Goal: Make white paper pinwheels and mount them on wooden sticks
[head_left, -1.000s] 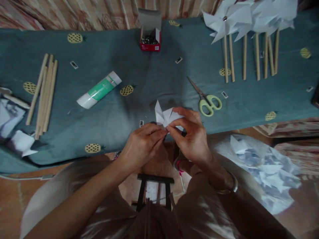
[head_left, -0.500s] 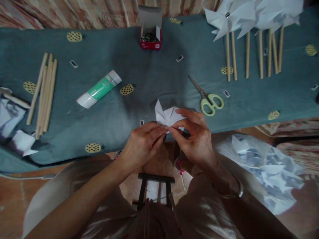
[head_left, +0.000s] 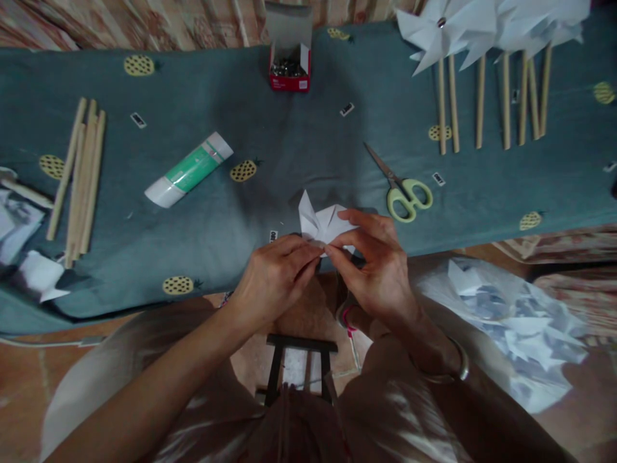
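A small white folded paper piece (head_left: 322, 222) with pointed flaps sits at the near edge of the grey-green cloth (head_left: 289, 148). My left hand (head_left: 276, 276) pinches its lower left side with closed fingers. My right hand (head_left: 378, 263), wearing a bangle at the wrist, pinches its right side, thumb and fingers pressed on the paper. Both hands meet at the paper's bottom middle.
Green-handled scissors (head_left: 403, 190) lie right of the paper. A green-and-white glue tube (head_left: 189, 170) lies to the left, wooden sticks (head_left: 80, 183) further left. A red box of pins (head_left: 289, 71) stands at the back. Finished paper pinwheels on sticks (head_left: 482, 58) lie back right. Paper scraps (head_left: 511, 328) fill a bag on the floor.
The hands and paper stay almost where they were; the fingers shift slightly on the fold. The camera view drifts a little.
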`<state>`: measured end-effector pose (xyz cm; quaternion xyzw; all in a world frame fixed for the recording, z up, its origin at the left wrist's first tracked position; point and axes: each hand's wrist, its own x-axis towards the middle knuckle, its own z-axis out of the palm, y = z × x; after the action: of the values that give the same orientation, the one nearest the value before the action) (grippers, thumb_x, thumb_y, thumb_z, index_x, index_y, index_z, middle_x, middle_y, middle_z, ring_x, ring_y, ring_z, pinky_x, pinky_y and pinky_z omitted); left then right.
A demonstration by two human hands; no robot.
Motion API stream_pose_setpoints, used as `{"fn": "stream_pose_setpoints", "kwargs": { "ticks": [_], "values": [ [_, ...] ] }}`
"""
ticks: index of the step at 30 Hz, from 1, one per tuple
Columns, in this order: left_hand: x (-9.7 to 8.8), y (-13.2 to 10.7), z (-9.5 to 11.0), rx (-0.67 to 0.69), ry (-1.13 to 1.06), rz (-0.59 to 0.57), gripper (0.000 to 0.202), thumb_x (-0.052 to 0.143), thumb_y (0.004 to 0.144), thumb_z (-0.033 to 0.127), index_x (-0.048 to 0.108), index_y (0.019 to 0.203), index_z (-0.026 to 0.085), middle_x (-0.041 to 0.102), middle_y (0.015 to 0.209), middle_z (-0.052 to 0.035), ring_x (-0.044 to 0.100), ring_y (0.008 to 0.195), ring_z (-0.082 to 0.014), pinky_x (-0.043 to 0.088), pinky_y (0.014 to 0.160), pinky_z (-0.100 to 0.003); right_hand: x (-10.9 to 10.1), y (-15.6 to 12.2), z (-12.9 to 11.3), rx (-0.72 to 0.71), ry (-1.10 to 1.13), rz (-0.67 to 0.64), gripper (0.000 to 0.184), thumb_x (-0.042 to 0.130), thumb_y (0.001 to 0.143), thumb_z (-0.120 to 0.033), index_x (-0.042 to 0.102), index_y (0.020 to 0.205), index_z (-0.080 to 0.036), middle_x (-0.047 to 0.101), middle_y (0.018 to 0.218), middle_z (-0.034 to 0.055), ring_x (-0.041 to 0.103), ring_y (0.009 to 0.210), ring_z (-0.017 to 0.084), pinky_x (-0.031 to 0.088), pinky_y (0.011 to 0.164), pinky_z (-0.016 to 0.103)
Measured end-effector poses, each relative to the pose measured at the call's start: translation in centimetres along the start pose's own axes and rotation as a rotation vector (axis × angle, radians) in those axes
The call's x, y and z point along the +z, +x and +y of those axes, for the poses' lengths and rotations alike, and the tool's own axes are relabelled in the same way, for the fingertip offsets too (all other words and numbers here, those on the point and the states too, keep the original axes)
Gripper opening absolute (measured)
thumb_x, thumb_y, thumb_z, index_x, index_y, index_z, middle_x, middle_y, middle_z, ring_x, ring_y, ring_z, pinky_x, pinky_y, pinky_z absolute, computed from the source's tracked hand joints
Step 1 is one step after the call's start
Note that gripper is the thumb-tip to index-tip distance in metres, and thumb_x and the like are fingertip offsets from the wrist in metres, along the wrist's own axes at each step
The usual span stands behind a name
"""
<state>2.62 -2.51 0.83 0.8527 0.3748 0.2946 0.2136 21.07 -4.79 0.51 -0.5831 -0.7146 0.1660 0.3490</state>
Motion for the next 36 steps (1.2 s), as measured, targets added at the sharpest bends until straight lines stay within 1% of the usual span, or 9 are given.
{"fn": "stream_pose_setpoints", "kwargs": {
  "ticks": [5,9,13,18,22,26,29,34,36],
  "values": [
    [0.0,0.0,0.0,-0.005,0.0,-0.004,0.015,0.056,0.094,0.014,0.07,0.101,0.014,0.075,0.095,-0.0071,0.072,0.085,-0.0152,0.06,0.076,-0.026,0.0,-0.1,0.1,0.009,0.009,-0.016,0.007,0.065,0.09,-0.025,0.069,0.085,-0.028,0.067,0.12,0.005,0.062,0.114,0.027,0.05,0.101,0.052],
    [0.0,-0.1,0.0,-0.004,0.009,-0.009,0.015,0.056,0.094,0.014,0.07,0.101,0.013,0.074,0.092,-0.0066,0.071,0.082,-0.015,0.06,0.074,-0.026,-0.1,-0.1,0.1,-0.018,-0.027,-0.013,0.005,0.065,0.09,-0.024,0.068,0.091,-0.028,0.067,0.121,0.0052,0.062,0.114,0.026,0.051,0.099,0.05],
    [0.0,-0.1,0.0,-0.001,0.007,-0.008,0.015,0.056,0.093,0.013,0.07,0.099,0.013,0.074,0.09,-0.0068,0.071,0.081,-0.015,0.059,0.073,-0.025,-0.1,-0.2,0.1,-0.043,-0.051,-0.023,0.01,0.064,0.09,-0.023,0.068,0.098,-0.028,0.066,0.123,0.0065,0.06,0.116,0.027,0.05,0.1,0.048],
    [0.1,-0.1,-0.1,-0.005,0.027,-0.01,0.016,0.055,0.094,0.015,0.07,0.1,0.014,0.074,0.092,-0.0058,0.071,0.082,-0.0145,0.06,0.074,-0.026,-0.1,-0.2,0.0,-0.069,-0.053,-0.035,0.018,0.061,0.092,-0.023,0.067,0.106,-0.031,0.065,0.126,0.0048,0.06,0.115,0.027,0.051,0.1,0.049],
    [0.1,-0.1,-0.1,0.0,0.027,-0.024,0.016,0.056,0.094,0.014,0.07,0.101,0.015,0.074,0.092,-0.0058,0.072,0.082,-0.0147,0.06,0.075,-0.026,0.1,-0.3,0.2,-0.077,-0.061,-0.05,0.021,0.06,0.093,-0.022,0.067,0.109,-0.032,0.063,0.127,0.005,0.059,0.116,0.027,0.05,0.1,0.049],
    [0.0,-0.1,-0.1,0.002,0.018,-0.021,0.016,0.056,0.093,0.013,0.07,0.101,0.014,0.074,0.093,-0.0061,0.072,0.083,-0.0151,0.06,0.076,-0.026,0.6,-0.6,0.2,-0.121,-0.132,-0.049,0.02,0.057,0.093,-0.019,0.068,0.108,-0.027,0.062,0.129,0.0077,0.056,0.118,0.029,0.048,0.101,0.051],
    [0.0,-0.1,-0.1,0.012,0.02,-0.012,0.015,0.057,0.092,0.012,0.07,0.1,0.013,0.074,0.092,-0.0065,0.071,0.082,-0.0152,0.06,0.075,-0.025,1.0,-0.9,0.1,-0.141,-0.158,-0.03,0.024,0.052,0.093,-0.015,0.067,0.109,-0.023,0.06,0.132,0.0101,0.053,0.122,0.03,0.047,0.102,0.053],
    [0.1,-0.2,-0.2,0.015,0.016,-0.028,0.016,0.057,0.092,0.011,0.069,0.103,0.012,0.073,0.093,-0.0071,0.07,0.083,-0.0155,0.059,0.074,-0.026,1.5,-1.4,0.0,-0.122,-0.111,0.007,0.033,0.047,0.093,-0.011,0.064,0.116,-0.028,0.056,0.139,0.0077,0.05,0.129,0.028,0.045,0.105,0.053],
    [0.2,-0.3,-0.2,0.015,0.025,-0.042,0.018,0.056,0.092,0.012,0.068,0.105,0.013,0.072,0.093,-0.0072,0.07,0.083,-0.0159,0.059,0.074,-0.026,1.6,-1.6,0.0,-0.126,-0.108,0.011,0.035,0.046,0.093,-0.009,0.062,0.118,-0.028,0.056,0.141,0.008,0.049,0.13,0.028,0.044,0.105,0.053]
  ]
}}
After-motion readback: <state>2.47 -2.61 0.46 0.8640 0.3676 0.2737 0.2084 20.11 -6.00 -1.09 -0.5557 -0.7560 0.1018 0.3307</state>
